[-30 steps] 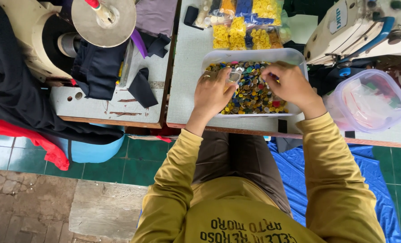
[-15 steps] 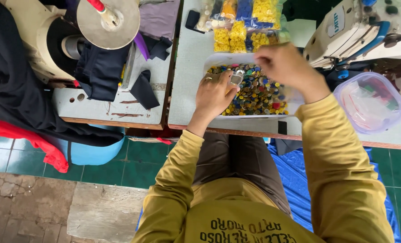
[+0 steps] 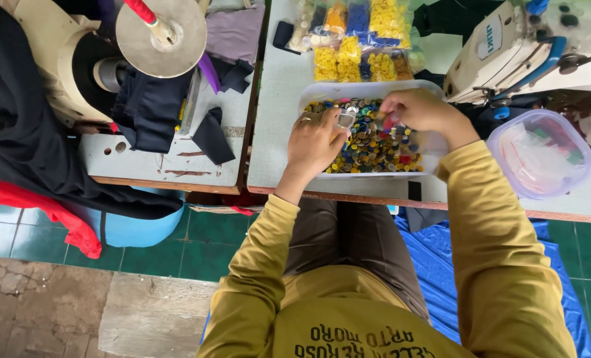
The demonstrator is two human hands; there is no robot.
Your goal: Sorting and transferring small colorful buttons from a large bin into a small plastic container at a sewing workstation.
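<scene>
Where the view begins on the left, a dark garment (image 3: 17,139) hangs over a red cloth (image 3: 50,215), and beside them a cream machine (image 3: 57,59) carries a round metal disc (image 3: 159,33). Dark fabric pieces (image 3: 153,109) and a purple-grey cloth (image 3: 232,33) lie on the worn bench (image 3: 169,169) under it.

On the pale table (image 3: 275,132) next along, bags (image 3: 358,40) of yellow, blue and orange buttons lie at the far edge, just behind a white tray (image 3: 368,89). The tray is filled with loose buttons (image 3: 375,142) of many colours (mostly yellow, blue and red).

The left hand (image 3: 315,139) rests over the tray's left part, its fingers curled in and pinching a small clear packet (image 3: 345,119) just above the buttons. The right hand (image 3: 418,109) is over the tray's right part, near the left one, its fingertips pressed together on something small among the buttons; what it pinches I cannot tell.

Both sleeves are yellow. Right of the tray stands a clear tub (image 3: 541,152) with a pinkish lid, and behind it a white sewing machine (image 3: 527,43). Under the table lies a blue sheet (image 3: 435,265) on green tiles (image 3: 196,245).
</scene>
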